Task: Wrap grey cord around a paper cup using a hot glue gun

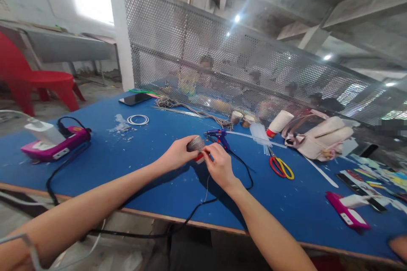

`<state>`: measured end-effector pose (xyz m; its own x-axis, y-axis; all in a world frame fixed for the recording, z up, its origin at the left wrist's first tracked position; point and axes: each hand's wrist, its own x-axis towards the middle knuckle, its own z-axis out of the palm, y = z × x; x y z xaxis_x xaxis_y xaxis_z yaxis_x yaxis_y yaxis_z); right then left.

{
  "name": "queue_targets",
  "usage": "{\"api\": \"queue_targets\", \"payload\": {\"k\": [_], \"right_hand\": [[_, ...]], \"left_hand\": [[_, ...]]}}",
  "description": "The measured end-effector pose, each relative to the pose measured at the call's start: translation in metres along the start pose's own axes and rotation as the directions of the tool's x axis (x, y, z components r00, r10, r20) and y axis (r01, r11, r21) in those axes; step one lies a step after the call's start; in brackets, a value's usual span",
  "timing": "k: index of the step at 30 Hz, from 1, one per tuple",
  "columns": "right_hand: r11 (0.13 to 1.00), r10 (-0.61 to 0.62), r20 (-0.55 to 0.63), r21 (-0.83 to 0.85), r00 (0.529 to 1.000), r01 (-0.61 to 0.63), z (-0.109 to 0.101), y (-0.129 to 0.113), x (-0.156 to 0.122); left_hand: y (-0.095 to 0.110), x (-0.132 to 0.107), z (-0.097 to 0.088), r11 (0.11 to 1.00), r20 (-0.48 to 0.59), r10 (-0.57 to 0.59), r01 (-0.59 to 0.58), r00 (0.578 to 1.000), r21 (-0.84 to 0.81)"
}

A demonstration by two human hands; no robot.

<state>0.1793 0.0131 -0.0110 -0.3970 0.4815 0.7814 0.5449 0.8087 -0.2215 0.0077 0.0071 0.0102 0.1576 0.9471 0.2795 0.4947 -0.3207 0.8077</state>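
My left hand (178,153) is wrapped round a small cup covered in grey cord (196,144), with a bit of red showing at its lower end. My right hand (219,164) is closed in a pinch at the cup's side, on a thin grey cord that trails down toward me. Both hands hover over the middle of the blue table (152,144). Just behind them lies a blue hot-glue gun (218,134), whose black cable loops round my right wrist and off the table's front edge.
Red-and-yellow scissors (281,167), clear glue sticks (259,133) and a tipped paper cup (280,123) lie to the right, then a pink bag (321,137). A pink power strip (55,144) sits left. A phone (135,98) and cord bundle (168,102) are behind. People sit beyond the mesh screen.
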Motion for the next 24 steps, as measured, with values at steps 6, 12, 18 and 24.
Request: {"api": "queue_targets", "payload": {"k": [6, 12, 18, 24], "right_hand": [[0.99, 0.12, 0.006, 0.067, 0.993, -0.121, -0.0086, -0.002, 0.0042], [0.994, 0.107, 0.044, 0.025, 0.993, -0.108, -0.007, -0.0049, 0.0028], [0.993, 0.103, 0.023, 0.054, 0.994, -0.104, -0.0081, -0.007, 0.0023], [0.947, 0.261, -0.02, 0.199, 0.965, -0.252, -0.0114, -0.0065, 0.004]], "left_hand": [[0.0054, -0.0001, -0.0036, 0.999, 0.031, -0.015, 0.017, 0.999, -0.047], [0.0061, -0.0003, -0.0037, 0.998, 0.002, -0.017, 0.017, 1.0, -0.066], [0.0076, -0.0034, -0.0009, 0.996, 0.004, 0.007, -0.007, 1.0, -0.085], [0.0047, -0.0039, -0.0009, 0.984, -0.06, 0.016, -0.026, 0.998, -0.177]]}}
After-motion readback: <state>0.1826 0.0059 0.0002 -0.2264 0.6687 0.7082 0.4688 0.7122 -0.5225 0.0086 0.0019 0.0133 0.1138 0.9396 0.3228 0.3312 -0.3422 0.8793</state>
